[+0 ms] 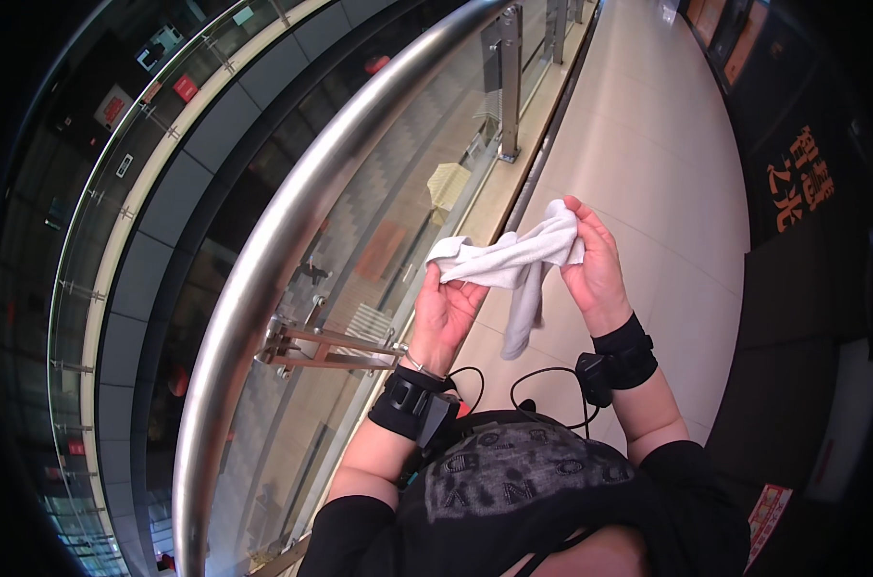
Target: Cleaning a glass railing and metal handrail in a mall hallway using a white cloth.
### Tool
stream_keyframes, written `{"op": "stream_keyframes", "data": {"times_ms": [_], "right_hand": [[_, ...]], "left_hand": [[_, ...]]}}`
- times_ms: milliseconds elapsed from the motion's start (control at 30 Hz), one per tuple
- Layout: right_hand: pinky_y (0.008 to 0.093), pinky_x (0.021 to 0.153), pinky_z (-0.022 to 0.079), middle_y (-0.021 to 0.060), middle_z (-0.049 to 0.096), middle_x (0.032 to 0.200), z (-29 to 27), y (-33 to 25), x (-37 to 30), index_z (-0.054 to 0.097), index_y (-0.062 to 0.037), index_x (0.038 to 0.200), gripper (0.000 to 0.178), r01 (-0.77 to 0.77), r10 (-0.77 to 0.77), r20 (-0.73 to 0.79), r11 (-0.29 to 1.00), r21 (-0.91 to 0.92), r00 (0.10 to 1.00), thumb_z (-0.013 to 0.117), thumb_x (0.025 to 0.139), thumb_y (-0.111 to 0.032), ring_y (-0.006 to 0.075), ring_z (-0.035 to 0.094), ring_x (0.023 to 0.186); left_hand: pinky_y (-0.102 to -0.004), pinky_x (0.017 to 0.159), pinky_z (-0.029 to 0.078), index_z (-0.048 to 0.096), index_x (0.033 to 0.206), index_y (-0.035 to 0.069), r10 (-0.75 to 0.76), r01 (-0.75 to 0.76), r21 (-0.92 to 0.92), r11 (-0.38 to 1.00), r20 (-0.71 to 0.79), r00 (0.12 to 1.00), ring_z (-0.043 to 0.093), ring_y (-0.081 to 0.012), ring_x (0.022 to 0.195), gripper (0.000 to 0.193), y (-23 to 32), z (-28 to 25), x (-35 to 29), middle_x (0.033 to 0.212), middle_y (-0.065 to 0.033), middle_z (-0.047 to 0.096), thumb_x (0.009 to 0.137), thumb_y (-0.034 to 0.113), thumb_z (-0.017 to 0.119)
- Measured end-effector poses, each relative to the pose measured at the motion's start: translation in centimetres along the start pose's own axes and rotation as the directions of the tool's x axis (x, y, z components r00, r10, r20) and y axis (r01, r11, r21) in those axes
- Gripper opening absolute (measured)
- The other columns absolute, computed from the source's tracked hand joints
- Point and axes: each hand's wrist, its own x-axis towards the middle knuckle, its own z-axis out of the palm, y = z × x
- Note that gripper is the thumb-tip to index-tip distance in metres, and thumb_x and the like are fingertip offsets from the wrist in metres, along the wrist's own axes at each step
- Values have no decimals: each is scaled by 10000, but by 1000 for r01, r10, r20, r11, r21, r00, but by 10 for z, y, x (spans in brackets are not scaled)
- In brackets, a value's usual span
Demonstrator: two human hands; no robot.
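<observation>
A white cloth (499, 264) is stretched between my two hands in front of my chest, bunched along its length. Its loose end hangs down from near the right side. My left hand (444, 313) grips the cloth's left end, thumb on top and fingers beneath. At the other end, my right hand (595, 264) pinches the cloth, with its upper fingers bent round the edge. Both wrists wear black straps with small devices and cables.
A thick steel handrail (263, 221) on metal posts (510, 87) and glass panels runs along my left. Beyond it is a drop to a lower level. Pale floor tiles (662, 212) stretch ahead. A dark wall (792, 288) with orange lettering stands at my right.
</observation>
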Motion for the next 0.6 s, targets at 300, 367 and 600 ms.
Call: {"op": "stream_keyframes", "data": {"times_ms": [300, 367, 600], "right_hand": [[329, 881, 494, 111, 579, 1036, -3, -10, 1, 503, 26, 1181, 273, 96, -98, -93, 995, -20, 991, 423, 923, -14, 188, 586, 955], [322, 874, 493, 117, 577, 1039, -2, -16, 0, 483, 46, 1216, 302, 130, -141, -75, 982, -138, 987, 419, 927, -19, 181, 585, 958], [317, 891, 474, 147, 563, 1105, 13, -13, -8, 402, 112, 1277, 377, 71, -67, 25, 969, -235, 997, 422, 924, -20, 185, 575, 1000]], "left_hand": [[-367, 790, 549, 443, 1246, -28, 95, -63, 336, 940, -79, 992, 617, -311, 1000, 421, 4, -10, 2, 1160, -210, 568, 995, 278, 302], [-328, 711, 570, 461, 1229, -35, 120, -66, 459, 886, -90, 989, 649, -298, 932, 396, 6, -12, 1, 1133, -210, 581, 985, 243, 321], [-323, 933, 428, 283, 1363, 10, 306, -247, 969, -22, 242, 921, 489, -251, 1179, 713, -4, -40, 11, 1365, -167, 383, 773, 109, 671]]}}
